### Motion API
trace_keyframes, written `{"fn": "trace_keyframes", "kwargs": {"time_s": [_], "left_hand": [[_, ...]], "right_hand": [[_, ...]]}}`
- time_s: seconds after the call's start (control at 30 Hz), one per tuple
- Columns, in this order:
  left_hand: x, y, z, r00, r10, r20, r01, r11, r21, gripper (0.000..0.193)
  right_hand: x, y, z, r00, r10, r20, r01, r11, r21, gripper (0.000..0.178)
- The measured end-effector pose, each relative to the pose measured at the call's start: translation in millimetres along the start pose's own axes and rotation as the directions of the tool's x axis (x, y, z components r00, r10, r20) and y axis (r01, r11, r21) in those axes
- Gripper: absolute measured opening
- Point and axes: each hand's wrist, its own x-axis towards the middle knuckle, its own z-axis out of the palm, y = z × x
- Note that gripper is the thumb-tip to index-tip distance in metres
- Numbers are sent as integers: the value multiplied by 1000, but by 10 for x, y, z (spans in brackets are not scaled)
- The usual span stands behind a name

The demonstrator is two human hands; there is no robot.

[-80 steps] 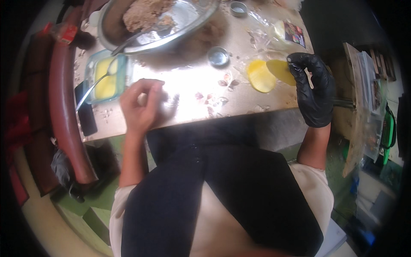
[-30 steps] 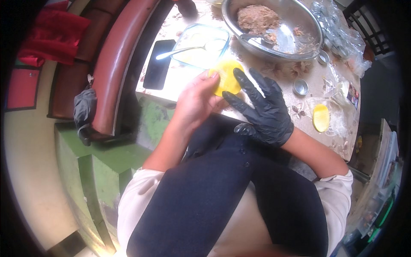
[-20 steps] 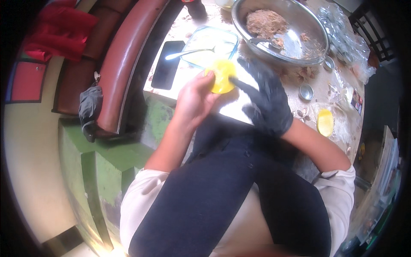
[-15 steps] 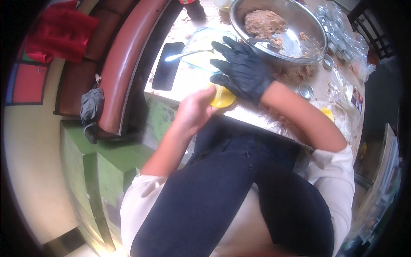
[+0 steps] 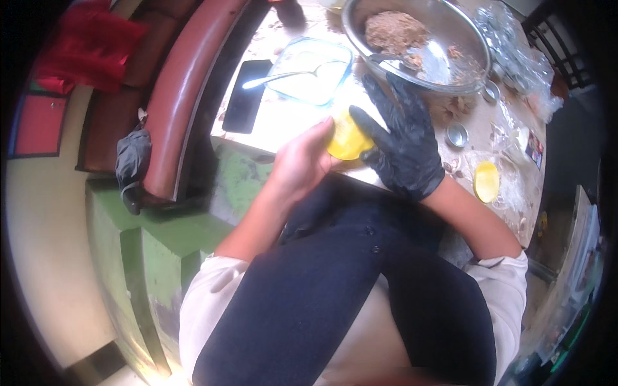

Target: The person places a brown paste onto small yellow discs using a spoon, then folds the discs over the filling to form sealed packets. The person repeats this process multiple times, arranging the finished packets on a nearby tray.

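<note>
We're up on the wearer's head, the wide fisheye head camera looking steeply down past dark clothing (image 5: 277, 283); left hand (image 5: 299, 162) and right hand (image 5: 407, 145) sit close, mid-frame, the desk (image 5: 277, 122) runs aslant above, and edges bow toward the rim.

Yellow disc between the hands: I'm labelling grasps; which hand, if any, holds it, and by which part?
The bare left hand holds the yellow disc by its left edge; whether the gloved right hand grips it cannot be told.
</note>
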Motion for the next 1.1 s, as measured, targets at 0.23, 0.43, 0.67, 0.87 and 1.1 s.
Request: {"fn": "trace_keyframes", "kwargs": {"time_s": [0.23, 0.43, 0.67, 0.87, 1.1], "left_hand": [[225, -103, 323, 983, -33, 178, 32, 999, 4, 43], [287, -150, 462, 969, -82, 234, 86, 996, -5, 44], [309, -205, 556, 955, -142, 261, 158, 987, -39, 46], [345, -259, 643, 929, -195, 315, 220, 975, -44, 46], [319, -326, 774, 890, -278, 361, 243, 960, 140, 46]], "right_hand": [[-314, -75, -175, 988, 139, 65, -121, 967, -225, 62], [-381, -106, -228, 980, 103, 169, -13, 886, -463, 73], [-545, -70, -371, 958, 285, 39, -258, 911, -322, 65], [-639, -70, -469, 997, 78, 21, -66, 934, -351, 68], [-671, 192, -591, 975, 195, -106, -214, 951, -222, 58]]}}
